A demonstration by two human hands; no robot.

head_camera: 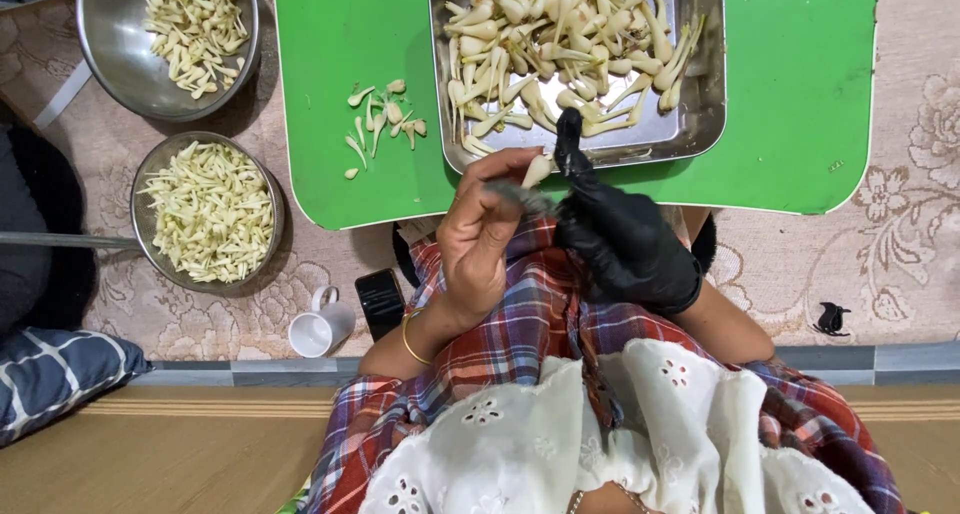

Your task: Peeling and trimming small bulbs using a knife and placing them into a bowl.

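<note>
White lace and plaid lap lying below, the left hand [483, 236] is pinching a pale bulb [537, 169] steady while the gloved right hand [622, 239], grip closed, is working it just under the tray [700, 104].

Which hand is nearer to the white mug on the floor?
Left. The bare left hand is over the lap, right of and slightly above the white mug in the picture. The black-gloved right hand is farther right, beyond the left hand.
</note>
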